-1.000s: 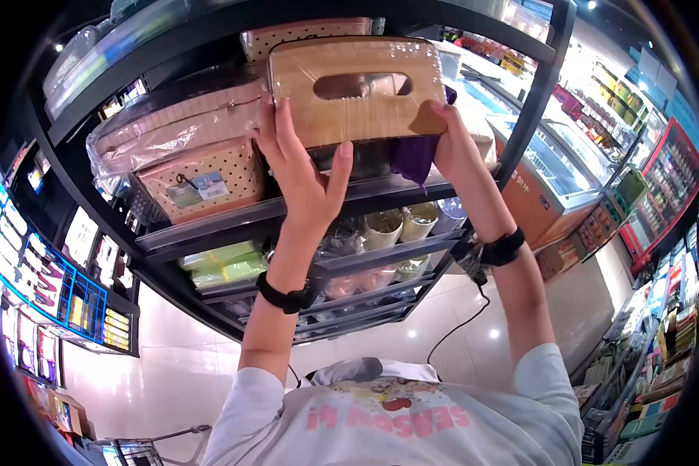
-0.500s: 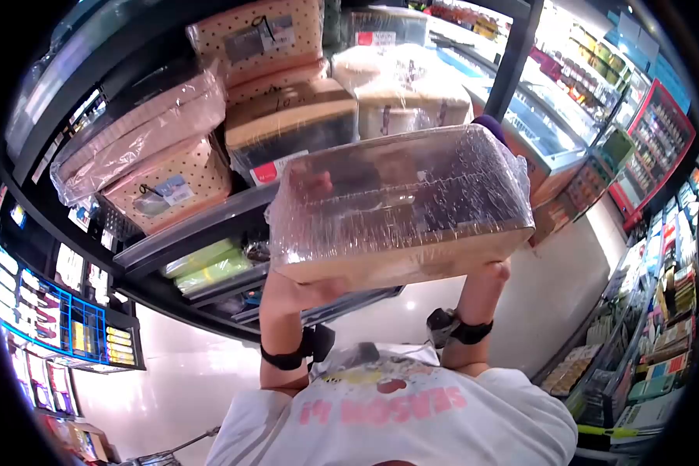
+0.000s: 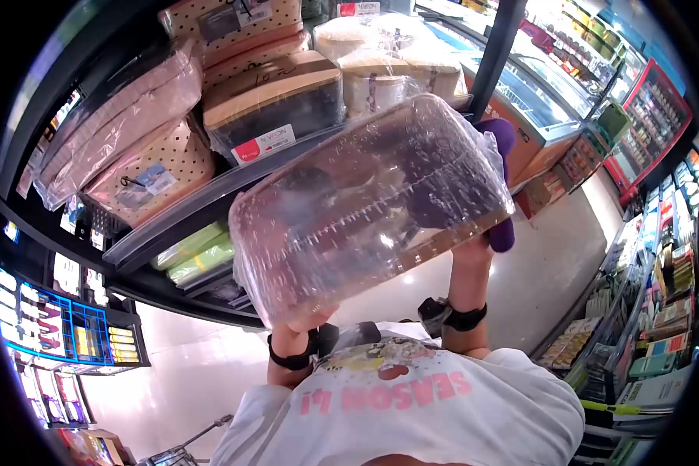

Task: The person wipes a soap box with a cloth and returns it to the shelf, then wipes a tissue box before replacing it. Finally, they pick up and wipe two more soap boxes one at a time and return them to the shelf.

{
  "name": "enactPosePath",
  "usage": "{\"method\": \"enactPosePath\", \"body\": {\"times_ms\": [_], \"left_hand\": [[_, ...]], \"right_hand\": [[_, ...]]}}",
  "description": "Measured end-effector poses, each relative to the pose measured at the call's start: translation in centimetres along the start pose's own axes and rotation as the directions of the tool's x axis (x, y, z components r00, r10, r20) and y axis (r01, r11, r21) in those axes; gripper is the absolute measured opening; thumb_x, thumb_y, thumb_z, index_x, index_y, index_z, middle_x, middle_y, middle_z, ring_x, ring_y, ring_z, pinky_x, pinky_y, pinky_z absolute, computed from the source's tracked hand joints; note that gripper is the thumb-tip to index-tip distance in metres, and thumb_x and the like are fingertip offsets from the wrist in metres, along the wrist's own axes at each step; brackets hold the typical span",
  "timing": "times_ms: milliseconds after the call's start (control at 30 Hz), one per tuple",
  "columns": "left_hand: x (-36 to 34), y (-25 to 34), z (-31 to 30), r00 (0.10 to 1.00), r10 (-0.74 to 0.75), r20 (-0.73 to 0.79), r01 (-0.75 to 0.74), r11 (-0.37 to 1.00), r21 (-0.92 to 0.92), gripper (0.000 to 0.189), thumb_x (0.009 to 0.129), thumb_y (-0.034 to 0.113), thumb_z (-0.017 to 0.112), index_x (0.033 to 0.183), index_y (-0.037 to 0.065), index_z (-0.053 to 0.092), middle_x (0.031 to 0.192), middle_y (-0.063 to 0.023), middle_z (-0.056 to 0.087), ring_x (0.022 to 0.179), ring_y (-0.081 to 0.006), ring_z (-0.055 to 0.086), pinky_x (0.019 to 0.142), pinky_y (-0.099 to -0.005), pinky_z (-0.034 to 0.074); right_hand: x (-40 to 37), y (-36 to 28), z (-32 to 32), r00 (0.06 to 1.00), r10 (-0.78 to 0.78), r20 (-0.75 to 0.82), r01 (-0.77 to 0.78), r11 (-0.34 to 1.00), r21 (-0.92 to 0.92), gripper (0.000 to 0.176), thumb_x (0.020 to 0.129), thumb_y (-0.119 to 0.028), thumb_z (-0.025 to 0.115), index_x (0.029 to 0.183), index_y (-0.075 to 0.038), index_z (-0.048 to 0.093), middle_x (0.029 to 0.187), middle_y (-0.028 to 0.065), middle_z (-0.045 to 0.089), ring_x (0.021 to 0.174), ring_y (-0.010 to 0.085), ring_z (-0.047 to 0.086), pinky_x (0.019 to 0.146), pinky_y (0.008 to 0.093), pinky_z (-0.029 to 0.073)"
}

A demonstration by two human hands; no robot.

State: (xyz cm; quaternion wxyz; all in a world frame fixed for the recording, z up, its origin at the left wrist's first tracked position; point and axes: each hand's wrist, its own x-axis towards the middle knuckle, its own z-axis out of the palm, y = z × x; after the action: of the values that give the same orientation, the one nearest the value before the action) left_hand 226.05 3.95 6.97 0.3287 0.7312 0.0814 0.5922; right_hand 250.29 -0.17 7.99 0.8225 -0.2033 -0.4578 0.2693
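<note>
Plastic-wrapped box (image 3: 342, 221), tilted, is clasped between left hand (image 3: 307, 317) and right hand (image 3: 471, 248), apparently for balance; grips partly hidden.

Via remote feed, I note wearer's wht. short-sleeved T-shirt (image 3: 419, 431): pink inverted "SEASON" lettering (image 3: 404, 399), yel./red chest graphic (image 3: 394, 372); L wrist strap (image 3: 290, 362) & R wrist strap (image 3: 467, 318) blk., ea. w/ sm. dk. module (image 3: 432, 315).

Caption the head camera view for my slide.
Left hand and right hand hold a plastic-wrapped box in front of a stocked shelf.
</note>
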Motion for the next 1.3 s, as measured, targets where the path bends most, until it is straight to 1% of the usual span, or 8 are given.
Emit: {"method": "enactPosePath", "body": {"times_ms": [233, 433, 533, 600, 733, 900, 1133, 1300], "left_hand": [[-0.2, -0.6, -0.1, 0.906, -0.211, -0.368, 0.136, 0.966, -0.22, 0.072, 0.073, 0.018, 0.055, 0.133, -0.004, 0.02, 0.128, -0.0189, 0.038, 0.109, -0.0277, 0.047, 0.097, -0.0395, 0.034], [-0.3, -0.5, -1.8, 0.662, -0.532, -0.528, 0.037, 0.727, -0.686, 0.069, 0.075, 0.019, 0.052, 0.132, -0.004, 0.021, 0.127, -0.0195, 0.039, 0.106, -0.0279, 0.049, 0.096, -0.0401, 0.036], [0.6, -0.1, -0.5, 0.767, -0.3, -0.567, 0.159, 0.945, -0.285, 0.047, 0.085, 0.024, 0.037, 0.12, -0.006, 0.035, 0.12, -0.021, 0.044, 0.098, -0.0293, 0.052, 0.092, -0.043, 0.04], [1.5, -0.1, 0.7, 0.804, 0.51, -0.306, -0.245, 0.753, 0.611, 0.042, 0.09, 0.028, 0.034, 0.12, -0.001, 0.036, 0.116, -0.0206, 0.046, 0.099, -0.0312, 0.051, 0.088, -0.0436, 0.043], [1.1, 0.9, -0.3, 0.919, 0.08, -0.386, 0.101, 0.899, 0.427, 0.045, 0.091, 0.023, 0.042, 0.13, 0.014, 0.022, 0.115, -0.022, 0.044, 0.1, -0.033, 0.051, 0.085, -0.0429, 0.045], [1.5, -0.3, -0.9, 0.906, 0.372, -0.203, -0.15, 0.731, 0.666, 0.05, 0.091, 0.028, 0.044, 0.131, 0.01, 0.021, 0.116, -0.0239, 0.044, 0.1, -0.0329, 0.052, 0.085, -0.0428, 0.046], [0.0, -2.3, -1.7, 0.843, 0.079, -0.532, 0.028, 0.981, 0.191, 0.052, 0.09, 0.029, 0.045, 0.131, 0.008, 0.02, 0.113, -0.0243, 0.046, 0.096, -0.0332, 0.054, 0.083, -0.0431, 0.047], [-0.1, -1.7, -1.8, 0.809, -0.002, -0.588, 0.04, 0.998, 0.053, 0.052, 0.09, 0.029, 0.045, 0.131, 0.008, 0.02, 0.113, -0.0243, 0.046, 0.096, -0.0332, 0.054, 0.083, -0.043, 0.047]], "right_hand": [[-0.6, -1.1, 0.3, 0.987, 0.021, -0.162, 0.012, 0.979, 0.201, 0.049, 0.085, -0.019, 0.058, 0.125, 0.001, 0.04, 0.123, 0.0132, 0.048, 0.112, 0.0284, 0.048, 0.097, 0.0409, 0.037], [-2.0, -5.7, 1.9, 0.925, -0.306, -0.227, 0.178, 0.874, -0.452, 0.052, 0.086, -0.031, 0.053, 0.125, 0.002, 0.041, 0.125, 0.0149, 0.047, 0.118, 0.0308, 0.042, 0.1, 0.042, 0.032], [0.6, -8.7, 7.3, 0.981, -0.094, 0.169, 0.191, 0.309, -0.932, 0.038, 0.076, -0.015, 0.064, 0.111, -0.002, 0.059, 0.114, 0.0127, 0.058, 0.118, 0.03, 0.045, 0.101, 0.0413, 0.029], [0.7, -8.1, 8.6, 0.897, -0.071, 0.435, 0.44, 0.219, -0.871, 0.039, 0.075, -0.019, 0.061, 0.111, -0.003, 0.058, 0.115, 0.0143, 0.057, 0.118, 0.0328, 0.044, 0.1, 0.042, 0.028], [0.0, -7.9, 9.3, 0.821, 0.046, 0.569, 0.527, 0.32, -0.787, 0.038, 0.077, -0.024, 0.057, 0.107, -0.001, 0.059, 0.114, 0.0146, 0.058, 0.11, 0.0307, 0.053, 0.096, 0.0415, 0.034], [-0.1, -6.9, 8.8, 0.701, -0.068, 0.71, 0.624, 0.54, -0.564, 0.028, 0.074, -0.02, 0.056, 0.092, 0.0, 0.062, 0.098, 0.0146, 0.063, 0.093, 0.0277, 0.061, 0.075, 0.0347, 0.047], [-0.4, -5.5, 5.6, 0.763, -0.346, 0.546, 0.593, 0.712, -0.377, 0.038, 0.066, -0.027, 0.07, 0.092, -0.001, 0.061, 0.073, 0.006, 0.061, 0.066, 0.0239, 0.059, 0.062, 0.0341, 0.045], [1.8, -9.2, 7.8, 0.936, 0.127, 0.327, 0.166, 0.661, -0.732, 0.071, 0.06, -0.026, 0.072, 0.123, -0.002, 0.049, 0.062, 0.0067, 0.059, 0.053, 0.0252, 0.056, 0.054, 0.0328, 0.042]]}}
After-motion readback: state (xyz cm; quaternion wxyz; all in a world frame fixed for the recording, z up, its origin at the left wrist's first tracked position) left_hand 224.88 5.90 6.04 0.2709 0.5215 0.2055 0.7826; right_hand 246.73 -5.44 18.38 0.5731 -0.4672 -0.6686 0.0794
